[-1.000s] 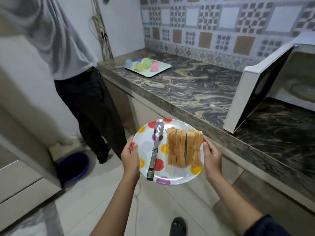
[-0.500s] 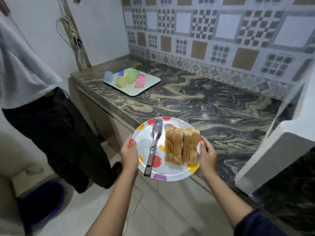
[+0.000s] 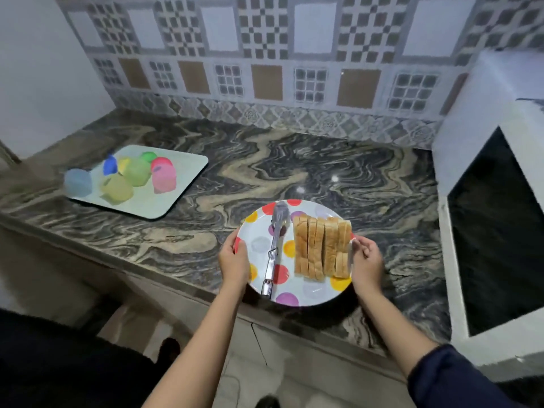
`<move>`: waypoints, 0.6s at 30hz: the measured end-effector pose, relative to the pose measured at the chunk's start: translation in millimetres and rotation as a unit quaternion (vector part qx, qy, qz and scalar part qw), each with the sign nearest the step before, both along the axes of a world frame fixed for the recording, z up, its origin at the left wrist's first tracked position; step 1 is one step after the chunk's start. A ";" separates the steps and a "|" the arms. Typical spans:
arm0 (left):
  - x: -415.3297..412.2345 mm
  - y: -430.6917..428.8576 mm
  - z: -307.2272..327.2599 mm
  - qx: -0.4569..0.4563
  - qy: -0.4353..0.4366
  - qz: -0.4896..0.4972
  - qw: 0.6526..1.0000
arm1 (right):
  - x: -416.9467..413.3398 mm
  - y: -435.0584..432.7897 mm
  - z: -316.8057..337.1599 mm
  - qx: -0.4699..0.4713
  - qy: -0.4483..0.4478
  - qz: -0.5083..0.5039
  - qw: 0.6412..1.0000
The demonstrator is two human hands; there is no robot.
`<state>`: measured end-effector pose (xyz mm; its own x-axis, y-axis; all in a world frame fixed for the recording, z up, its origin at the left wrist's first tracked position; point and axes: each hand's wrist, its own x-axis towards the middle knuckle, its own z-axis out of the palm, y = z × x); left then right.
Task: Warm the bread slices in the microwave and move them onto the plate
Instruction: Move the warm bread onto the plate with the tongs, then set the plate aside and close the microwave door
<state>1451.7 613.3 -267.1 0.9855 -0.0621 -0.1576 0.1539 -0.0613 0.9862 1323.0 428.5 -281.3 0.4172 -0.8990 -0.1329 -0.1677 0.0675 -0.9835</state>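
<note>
A white plate (image 3: pixel 312 290) with coloured dots sits at the front edge of the marbled counter (image 3: pixel 323 172). On it lie several bread slices (image 3: pixel 322 250) packed side by side, with metal tongs (image 3: pixel 273 250) to their left. My left hand (image 3: pixel 234 260) grips the plate's left rim. At the right rim is my right hand (image 3: pixel 366 262), fingers curled at the edge. The open white microwave door (image 3: pixel 494 231) with its dark window stands at the right.
A pale tray (image 3: pixel 173 198) with several coloured plastic cups stands at the back left of the counter. A patterned tiled wall runs behind. A dark shape fills the lower left corner. Bare counter lies between the tray and the microwave.
The plate has moved from over the floor forward onto the counter's front edge. The view has turned to face the counter, and the person at the left has left the frame.
</note>
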 end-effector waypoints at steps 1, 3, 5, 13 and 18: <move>9.2 -4.7 -1.4 0.007 0.001 -0.017 1.000 | 2.7 -2.2 -0.3 -0.003 0.014 -0.018 1.000; 26.2 -14.0 -2.8 0.012 0.002 -0.060 0.998 | 7.1 -6.2 0.3 -0.011 0.040 -0.056 0.998; 41.4 -22.6 -6.4 0.021 -0.002 -0.104 0.994 | 10.0 -8.1 2.1 -0.020 0.072 -0.084 0.994; 66.0 -40.5 -23.4 0.107 -0.024 -0.203 0.973 | 14.2 -13.7 -0.4 -0.029 0.182 -0.109 0.977; 69.0 -38.7 -19.1 0.168 -0.053 -0.225 0.958 | 7.0 -8.7 6.0 -0.027 0.197 -0.090 0.976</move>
<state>1520.7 574.6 -286.2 0.8822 -0.4481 -0.1447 -0.0623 -0.4156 0.9074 1330.1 419.8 -275.3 0.1781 -0.9633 -0.2009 -0.5244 0.0799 -0.8477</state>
